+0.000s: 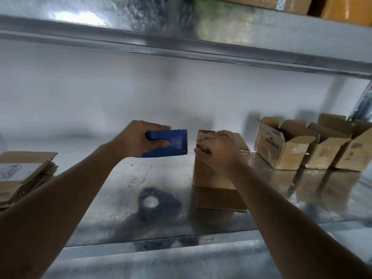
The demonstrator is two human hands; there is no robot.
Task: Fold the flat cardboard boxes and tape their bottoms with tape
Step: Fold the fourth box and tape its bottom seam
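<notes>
Taping the bottom of one folded box, mid-strip.

I'm gripping the blue plastic tape cutter [166, 143] w/ my left hand [138, 137], fingers wrapped round its handle end, toothed edge pointing at the box, held up off the shiny metal shelf [120, 178]. My right hand [216, 150] is pressing on top of the brown cardboard box [217, 178] standing bottom-up in the middle of the shelf; fingers bunched at the near-left top edge, prob. pinning tape down, tho the tape itself is too blurry to make out. Flat cardboard stack [24, 174] is waiting at far left, three open finished boxes [285, 146] lined up at right. Judging it: seam is being sealed now. Next needs a firm hold on the flaps while I'm drawing the cutter across, then tearing on the teeth.
</notes>
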